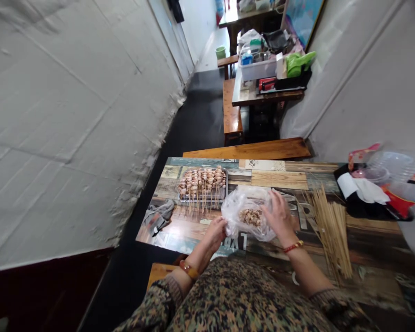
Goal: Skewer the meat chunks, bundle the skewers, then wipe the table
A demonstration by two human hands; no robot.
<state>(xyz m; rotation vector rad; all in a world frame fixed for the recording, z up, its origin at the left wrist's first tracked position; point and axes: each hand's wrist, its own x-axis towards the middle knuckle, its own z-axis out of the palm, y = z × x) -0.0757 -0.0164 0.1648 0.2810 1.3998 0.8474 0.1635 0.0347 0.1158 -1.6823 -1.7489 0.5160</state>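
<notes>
Both forearms reached forward, bracelets at the wrists; left hand (215, 232) curled in a closed grip, right hand (279, 216) spread, fingers bent down.

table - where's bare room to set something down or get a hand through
Free: the far strip of the table beyond the plastic bag, and the near right corner past the bare skewers. Crowded: the tray of filled skewers left, both hands (left hand, right hand) on the bag, and clutter at the right edge.
</notes>
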